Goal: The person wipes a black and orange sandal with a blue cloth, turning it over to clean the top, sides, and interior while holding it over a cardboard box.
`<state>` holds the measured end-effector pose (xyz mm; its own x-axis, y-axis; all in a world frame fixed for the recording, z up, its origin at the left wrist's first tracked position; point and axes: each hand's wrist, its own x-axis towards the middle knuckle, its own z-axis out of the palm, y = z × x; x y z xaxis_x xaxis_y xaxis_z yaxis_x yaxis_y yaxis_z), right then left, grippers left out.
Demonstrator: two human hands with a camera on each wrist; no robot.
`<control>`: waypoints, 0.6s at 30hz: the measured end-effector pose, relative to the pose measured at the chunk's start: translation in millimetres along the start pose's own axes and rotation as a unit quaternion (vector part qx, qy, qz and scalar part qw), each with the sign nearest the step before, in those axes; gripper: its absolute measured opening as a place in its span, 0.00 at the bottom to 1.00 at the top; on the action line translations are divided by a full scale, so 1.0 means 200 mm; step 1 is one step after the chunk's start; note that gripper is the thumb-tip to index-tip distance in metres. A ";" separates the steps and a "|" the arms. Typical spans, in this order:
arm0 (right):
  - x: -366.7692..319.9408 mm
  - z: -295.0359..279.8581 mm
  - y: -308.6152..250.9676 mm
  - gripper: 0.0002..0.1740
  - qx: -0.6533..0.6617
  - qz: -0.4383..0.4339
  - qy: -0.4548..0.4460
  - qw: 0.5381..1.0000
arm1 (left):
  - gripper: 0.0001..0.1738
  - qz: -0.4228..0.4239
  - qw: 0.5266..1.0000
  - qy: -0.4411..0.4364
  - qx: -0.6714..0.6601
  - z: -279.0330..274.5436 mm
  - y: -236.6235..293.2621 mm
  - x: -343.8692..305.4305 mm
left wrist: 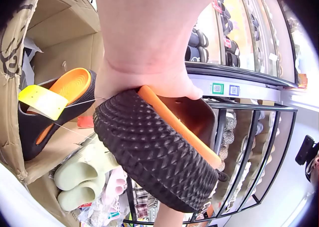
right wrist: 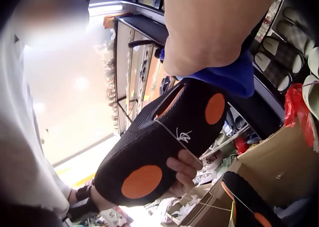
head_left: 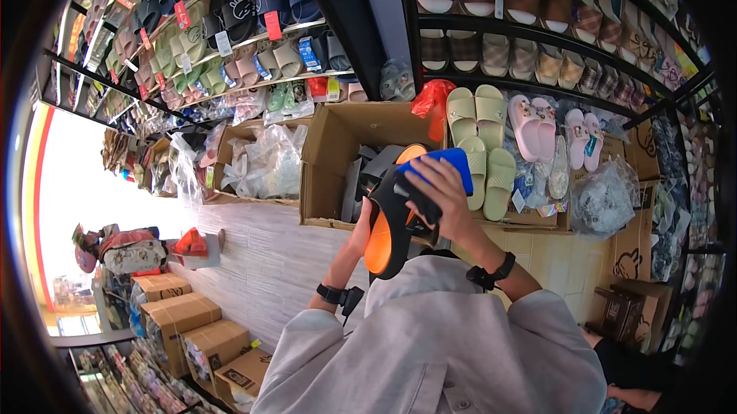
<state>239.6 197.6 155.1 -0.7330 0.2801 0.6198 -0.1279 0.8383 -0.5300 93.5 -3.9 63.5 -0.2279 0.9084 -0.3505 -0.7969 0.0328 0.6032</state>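
Note:
My left hand (head_left: 359,231) grips a black slipper with an orange footbed (head_left: 381,245), its fingers under the sole. In the right wrist view the slipper's black underside (right wrist: 149,147) shows, with round orange patches. My right hand (head_left: 444,193) holds a soft blue pad (head_left: 458,164) against the slipper's upper end. The pad's blue, cloth-like side (right wrist: 232,77) shows below the right hand in the right wrist view. A matching black and orange slipper (left wrist: 70,87) hangs at the carton, joined by a thin string, with a yellow tag (left wrist: 42,101) on it.
An open carton (head_left: 326,176) stands in front of me, with a bag-filled box to its left. Green slippers (head_left: 476,145) and pink slippers (head_left: 531,126) lie at right beside a red bag (head_left: 434,99). Shoe racks (head_left: 522,23) rise behind; more cartons (head_left: 180,314) line the floor at left.

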 end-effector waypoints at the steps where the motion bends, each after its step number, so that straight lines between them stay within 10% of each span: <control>1: -0.02 0.01 -0.01 0.33 0.001 -0.016 -0.012 1.000 | 0.52 -0.002 1.000 -0.025 -0.001 -0.04 -0.01 0.01; 7: -0.03 -0.04 0.07 0.31 0.019 -0.037 -0.036 0.998 | 0.51 0.014 1.000 0.010 -0.010 0.06 -0.02 -0.01; 11: 0.01 -0.01 0.16 0.32 0.079 0.096 0.050 0.991 | 0.52 0.004 1.000 0.017 -0.003 0.03 -0.02 -0.01; 16: 0.01 -0.01 0.06 0.33 -0.003 0.016 0.030 0.999 | 0.54 0.007 0.998 0.009 -0.062 0.08 -0.04 0.01; 18: -0.02 0.00 0.00 0.33 -0.018 -0.015 -0.001 1.000 | 0.54 0.014 0.981 -0.139 -0.136 0.01 -0.05 0.06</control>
<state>241.7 196.2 152.6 -0.7299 0.2534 0.6348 -0.1262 0.8628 -0.4895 98.9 7.2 55.0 -0.1218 0.9870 -0.1050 -0.9209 -0.0729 0.3829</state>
